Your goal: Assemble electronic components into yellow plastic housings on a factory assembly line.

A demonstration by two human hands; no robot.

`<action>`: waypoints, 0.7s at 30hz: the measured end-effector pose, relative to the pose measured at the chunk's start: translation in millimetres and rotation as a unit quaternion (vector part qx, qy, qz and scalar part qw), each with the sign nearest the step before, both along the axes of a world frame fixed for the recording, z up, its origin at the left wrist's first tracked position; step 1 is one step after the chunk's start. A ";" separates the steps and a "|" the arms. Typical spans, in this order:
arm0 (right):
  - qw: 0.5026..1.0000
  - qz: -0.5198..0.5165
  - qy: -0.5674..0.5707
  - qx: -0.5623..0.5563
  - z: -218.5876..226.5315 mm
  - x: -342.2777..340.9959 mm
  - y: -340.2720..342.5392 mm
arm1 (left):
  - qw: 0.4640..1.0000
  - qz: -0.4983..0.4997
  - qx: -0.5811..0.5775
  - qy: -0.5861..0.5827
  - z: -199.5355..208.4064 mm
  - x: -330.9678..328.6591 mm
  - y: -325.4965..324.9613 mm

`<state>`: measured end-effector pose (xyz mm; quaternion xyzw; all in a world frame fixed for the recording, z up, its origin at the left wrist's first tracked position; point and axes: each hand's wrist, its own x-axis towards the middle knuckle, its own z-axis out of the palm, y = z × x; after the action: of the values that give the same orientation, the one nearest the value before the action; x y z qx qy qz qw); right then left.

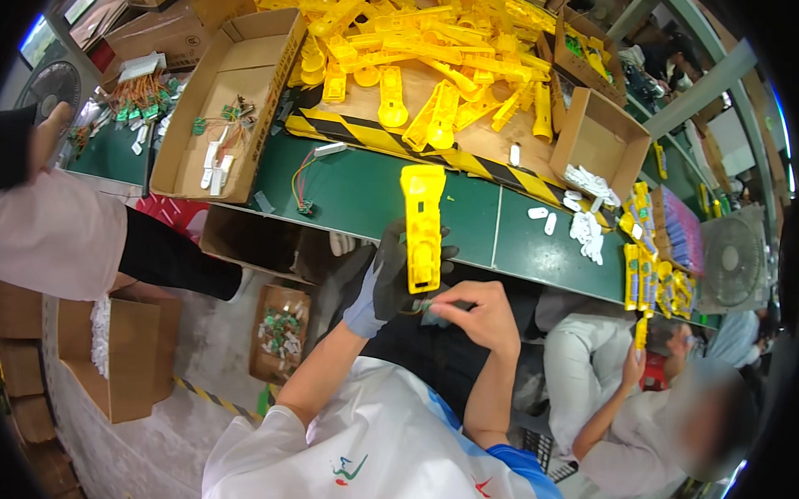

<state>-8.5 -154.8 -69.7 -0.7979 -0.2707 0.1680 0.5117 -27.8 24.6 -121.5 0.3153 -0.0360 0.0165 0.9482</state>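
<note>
I look over a green table (pixel 349 186) spanning the scene. Near left, I see grey floor (pixel 213 340) crossed by striped tape (pixel 214 397). A bright window (pixel 37 43) sits far left; far right, I make out a pale metal post (pixel 704 89) and a light strip (pixel 788 153).

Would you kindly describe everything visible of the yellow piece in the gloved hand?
The yellow piece is long, narrow, broader at its upper end, and looks like glossy moulded plastic. A small dark opening sits in its upper half, with ridges and recesses lower down. It points up the picture, partly overlapping the green bench in view. The left hand holds it from behind; whether the nearby right hand touches its lower end is unclear.
</note>
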 end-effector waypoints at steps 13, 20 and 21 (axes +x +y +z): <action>0.980 -0.124 -0.111 0.109 24.7 0.2 -5.4 | 0.995 -0.059 0.051 0.063 -13.8 -2.4 -26.8; 0.970 -0.182 -0.116 0.112 5.0 24.7 -2.0 | 0.990 -0.100 0.026 0.094 -2.6 -6.9 -22.1; 0.971 -0.180 -0.113 0.112 4.4 25.1 -2.1 | 0.992 -0.073 0.059 0.083 -4.6 -6.3 -22.4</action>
<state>16.6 -156.9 -65.3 -0.7849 -0.1956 -0.0492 0.5859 -34.1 2.2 -126.2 0.3676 0.0190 -0.0807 0.9263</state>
